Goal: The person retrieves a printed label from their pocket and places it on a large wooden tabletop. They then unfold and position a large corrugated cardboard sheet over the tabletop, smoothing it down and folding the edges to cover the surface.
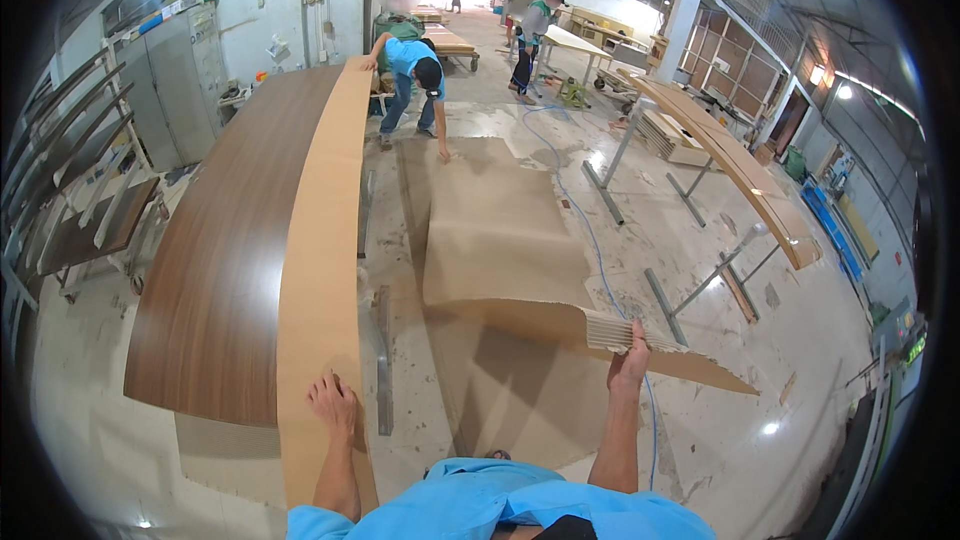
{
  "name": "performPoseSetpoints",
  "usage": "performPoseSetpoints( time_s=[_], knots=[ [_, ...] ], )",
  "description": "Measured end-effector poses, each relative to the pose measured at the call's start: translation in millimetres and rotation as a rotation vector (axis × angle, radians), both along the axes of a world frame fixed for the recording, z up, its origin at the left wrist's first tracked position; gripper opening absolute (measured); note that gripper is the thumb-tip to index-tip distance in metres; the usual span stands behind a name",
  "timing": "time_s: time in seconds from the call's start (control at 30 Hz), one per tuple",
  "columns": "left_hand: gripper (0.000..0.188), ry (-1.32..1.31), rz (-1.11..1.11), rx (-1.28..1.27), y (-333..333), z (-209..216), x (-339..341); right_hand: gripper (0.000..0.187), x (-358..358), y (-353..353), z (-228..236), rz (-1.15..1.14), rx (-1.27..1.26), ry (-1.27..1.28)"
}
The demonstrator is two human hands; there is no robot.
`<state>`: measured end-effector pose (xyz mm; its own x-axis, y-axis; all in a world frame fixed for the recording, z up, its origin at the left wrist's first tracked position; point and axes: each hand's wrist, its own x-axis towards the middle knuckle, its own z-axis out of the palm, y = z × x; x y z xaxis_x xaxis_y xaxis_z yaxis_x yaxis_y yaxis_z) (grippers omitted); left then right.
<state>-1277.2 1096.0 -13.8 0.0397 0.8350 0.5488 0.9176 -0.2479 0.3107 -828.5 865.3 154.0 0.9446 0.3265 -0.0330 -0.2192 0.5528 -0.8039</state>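
Note:
My left hand (333, 405) rests on a long tan cardboard strip (318, 230), fingers apart and slightly bent. The strip lies along the right edge of a dark brown wood-grain panel (225, 240) and hangs past its near end. Out to the right, my right hand (630, 362) is closed on the ribbed edge of a large corrugated cardboard sheet (500, 245). The sheet's near end is lifted and bent, while its far part lies low near the floor. A co-worker in a blue shirt (405, 58) bends over the far end, one hand on the strip, the other reaching toward the sheet.
Metal trestle legs (383, 360) stand beside the panel. A blue hose (603, 265) runs along the floor. Another long board (735, 165) sits on trestles at right. A rack (100, 210) with panels stands at left. More people (532, 35) are at the back.

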Motion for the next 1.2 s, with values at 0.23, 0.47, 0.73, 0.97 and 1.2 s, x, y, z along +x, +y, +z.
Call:
performPoseSetpoints(
  time_s=[0.23, 0.47, 0.73, 0.97, 1.2],
  knots=[
    [0.022, 0.035, -0.04, -0.068, -2, 1, -1, 0.023, -16, 1, -3, -0.013, -0.07, 0.103],
    [0.02, 0.059, -0.045, -0.022, -2, 2, -8, 0.029, -14, -10, 33, 0.102, 0.108, -0.011],
    [0.019, -0.021, -0.037, -0.031, -1, 0, -3, 0.031, -21, -51, 61, 0.062, 0.364, -0.004],
    [0.024, -0.096, -0.03, -0.129, -2, 2, -1, 0.028, -46, -65, 60, 0.08, 0.226, -0.231],
    [0.046, 0.03, -0.053, -0.066, -6, 8, 8, 0.045, -62, -97, 121, -0.161, 0.306, -0.153]
  ],
)
